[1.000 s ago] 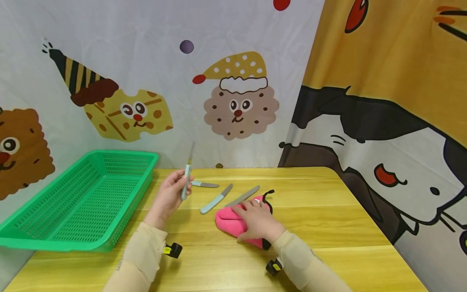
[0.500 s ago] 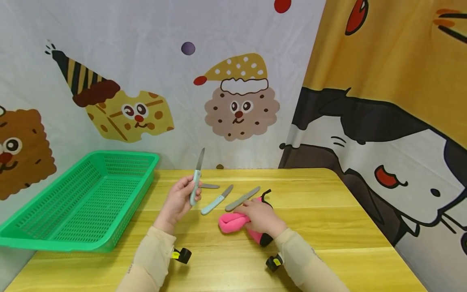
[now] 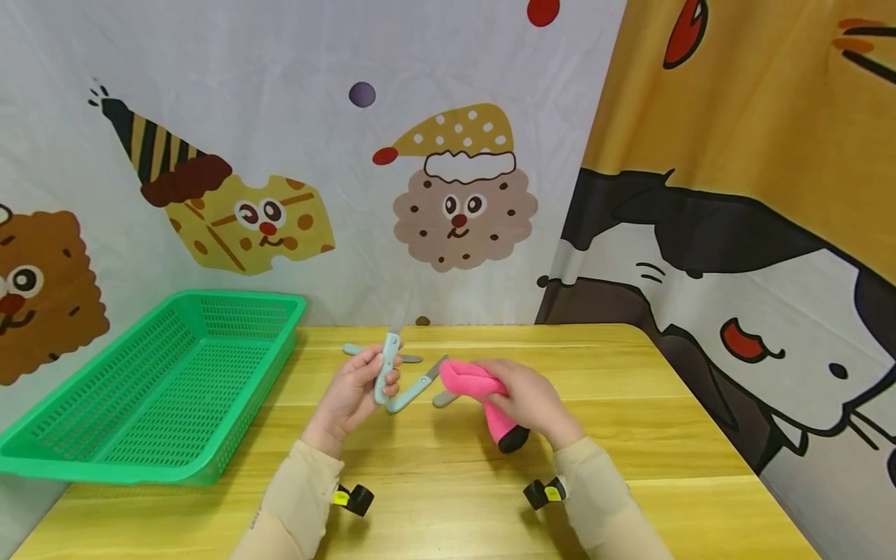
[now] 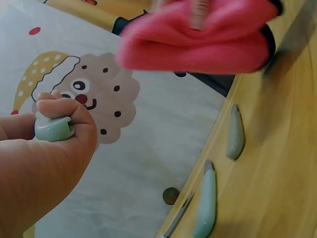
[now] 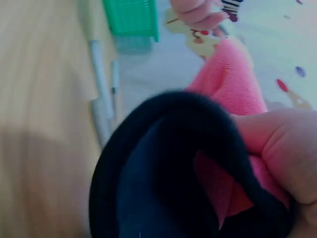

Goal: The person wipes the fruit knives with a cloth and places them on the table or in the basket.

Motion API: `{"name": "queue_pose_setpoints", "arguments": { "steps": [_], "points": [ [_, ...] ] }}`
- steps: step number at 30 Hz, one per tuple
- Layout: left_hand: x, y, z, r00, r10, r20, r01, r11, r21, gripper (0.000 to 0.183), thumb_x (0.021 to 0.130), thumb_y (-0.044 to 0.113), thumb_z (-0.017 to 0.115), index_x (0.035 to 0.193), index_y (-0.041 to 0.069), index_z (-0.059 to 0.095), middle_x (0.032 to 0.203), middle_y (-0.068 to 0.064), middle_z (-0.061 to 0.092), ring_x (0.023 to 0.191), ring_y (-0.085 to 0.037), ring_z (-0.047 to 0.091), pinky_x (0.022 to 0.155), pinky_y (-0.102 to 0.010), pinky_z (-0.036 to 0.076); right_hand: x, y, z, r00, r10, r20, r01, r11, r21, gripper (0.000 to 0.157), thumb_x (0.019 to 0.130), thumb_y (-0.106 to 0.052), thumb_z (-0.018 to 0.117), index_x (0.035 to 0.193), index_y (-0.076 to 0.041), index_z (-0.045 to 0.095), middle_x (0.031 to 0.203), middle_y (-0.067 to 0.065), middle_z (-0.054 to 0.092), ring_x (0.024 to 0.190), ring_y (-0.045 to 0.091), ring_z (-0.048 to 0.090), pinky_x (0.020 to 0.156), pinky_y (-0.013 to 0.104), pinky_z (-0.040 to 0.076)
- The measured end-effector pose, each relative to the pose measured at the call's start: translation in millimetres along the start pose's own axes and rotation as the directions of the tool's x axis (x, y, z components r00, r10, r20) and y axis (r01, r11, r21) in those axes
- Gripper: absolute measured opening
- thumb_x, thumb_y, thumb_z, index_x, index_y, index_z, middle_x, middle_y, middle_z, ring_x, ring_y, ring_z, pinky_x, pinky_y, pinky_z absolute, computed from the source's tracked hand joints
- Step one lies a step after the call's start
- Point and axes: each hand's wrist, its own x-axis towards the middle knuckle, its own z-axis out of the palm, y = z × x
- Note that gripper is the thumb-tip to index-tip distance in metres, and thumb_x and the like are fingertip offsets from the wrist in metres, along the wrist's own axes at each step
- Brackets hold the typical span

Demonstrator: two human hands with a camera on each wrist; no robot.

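My left hand (image 3: 348,397) grips a knife (image 3: 387,367) by its pale mint handle, blade pointing up above the table. In the left wrist view the butt of that knife's handle (image 4: 52,130) shows between curled fingers. My right hand (image 3: 537,398) holds a soft pink cloth (image 3: 467,379) with black edging, bunched and lifted off the table. In the right wrist view its black edge (image 5: 168,101) curves round a gap. Beneath lie two mint-handled knives, one near (image 3: 411,394) and one far (image 3: 353,349), and a grey-handled knife (image 3: 444,399), partly hidden by the cloth.
A green perforated plastic basket (image 3: 227,435) stands at the left of the wooden table (image 3: 434,498). Printed curtains (image 3: 455,62) hang behind and to the right of it. Both wrists wear small black cameras.
The left hand has moved right with the knife, whose blade now tilts right. My right hand has gathered the pink cloth and raised it from the table, shifting it over the grey-handled knife.
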Motion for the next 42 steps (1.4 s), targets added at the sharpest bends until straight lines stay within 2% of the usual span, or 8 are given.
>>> {"name": "queue_pose_setpoints", "arguments": {
  "steps": [7,10,18,24,27,30,37,42],
  "points": [
    [0.7,-5.2,4.9,0.998,-0.016,0.061,0.017,1.000,-0.019,0.042,0.110,0.012,0.024,0.144,-0.013,0.029,0.105,-0.007,0.049,0.075,-0.011,0.045,0.063,-0.020,0.040,3,-16,-28.2,0.979,-0.009,-0.205,0.007,1.000,-0.011,0.050,0.089,-0.014,0.075,0.137,-0.012,0.058,0.116,0.011,0.065,0.093,0.027,0.063,0.077,0.046,0.053],
    [1.0,-6.5,8.9,0.995,-0.016,0.097,0.019,0.999,-0.029,0.041,0.110,0.012,0.024,0.142,-0.010,0.036,0.105,-0.007,0.050,0.075,-0.011,0.046,0.063,-0.020,0.040,6,-25,-34.3,0.962,-0.037,-0.271,0.036,0.999,-0.009,0.051,0.090,-0.014,0.074,0.139,-0.012,0.057,0.118,0.011,0.064,0.096,0.027,0.062,0.078,0.046,0.053],
    [-0.3,-6.7,24.1,0.989,0.001,0.147,0.000,1.000,-0.007,0.037,0.110,0.011,0.024,0.135,-0.007,0.045,0.103,-0.007,0.051,0.075,-0.010,0.047,0.063,-0.020,0.041,17,-50,-31.3,0.891,-0.164,-0.424,0.126,0.985,-0.118,0.056,0.084,-0.013,0.079,0.136,-0.017,0.059,0.107,0.008,0.065,0.087,0.024,0.063,0.061,0.040,0.053],
    [-1.0,-11.3,32.7,0.980,0.021,0.198,-0.027,0.999,0.030,0.036,0.110,0.012,0.026,0.121,0.012,0.060,0.098,-0.003,0.053,0.074,-0.010,0.044,0.062,-0.020,0.039,23,-63,-13.0,0.849,-0.278,-0.449,0.206,0.957,-0.203,0.056,0.082,-0.013,0.082,0.133,-0.018,0.061,0.097,0.008,0.063,0.075,0.022,0.061,0.055,0.034,0.052],
    [-1.8,-13.6,34.9,0.984,0.015,0.177,-0.026,0.998,0.064,0.035,0.110,0.015,0.028,0.120,0.018,0.061,0.096,-0.002,0.052,0.072,-0.010,0.043,0.062,-0.019,0.039,25,-68,-6.6,0.839,-0.317,-0.442,0.231,0.943,-0.238,0.054,0.083,-0.014,0.081,0.133,-0.021,0.060,0.092,0.008,0.061,0.067,0.021,0.057,0.051,0.032,0.049],
    [-2.3,-14.7,35.0,0.989,0.000,0.145,-0.013,0.996,0.091,0.033,0.110,0.015,0.031,0.120,0.020,0.062,0.095,-0.001,0.053,0.072,-0.010,0.043,0.061,-0.019,0.039,26,-71,-4.1,0.842,-0.322,-0.433,0.226,0.939,-0.258,0.052,0.084,-0.013,0.078,0.132,-0.022,0.061,0.089,0.008,0.059,0.065,0.020,0.053,0.049,0.031,0.046],
    [-1.8,-15.5,36.1,0.992,-0.040,0.117,0.027,0.993,0.115,0.030,0.110,0.016,0.032,0.119,0.018,0.060,0.097,-0.002,0.055,0.072,-0.010,0.043,0.061,-0.020,0.040,31,-69,-5.2,0.843,-0.302,-0.444,0.202,0.944,-0.259,0.049,0.083,-0.010,0.077,0.128,-0.023,0.063,0.087,0.008,0.057,0.066,0.021,0.051,0.048,0.031,0.044],
    [-1.1,-15.3,37.2,0.992,-0.047,0.117,0.033,0.992,0.119,0.030,0.110,0.016,0.032,0.129,0.002,0.050,0.100,-0.005,0.053,0.073,-0.010,0.045,0.062,-0.020,0.041,38,-61,-12.4,0.840,-0.295,-0.456,0.175,0.942,-0.286,0.048,0.084,-0.011,0.076,0.128,-0.023,0.061,0.086,0.009,0.058,0.064,0.022,0.051,0.047,0.032,0.043]
  ]
}}
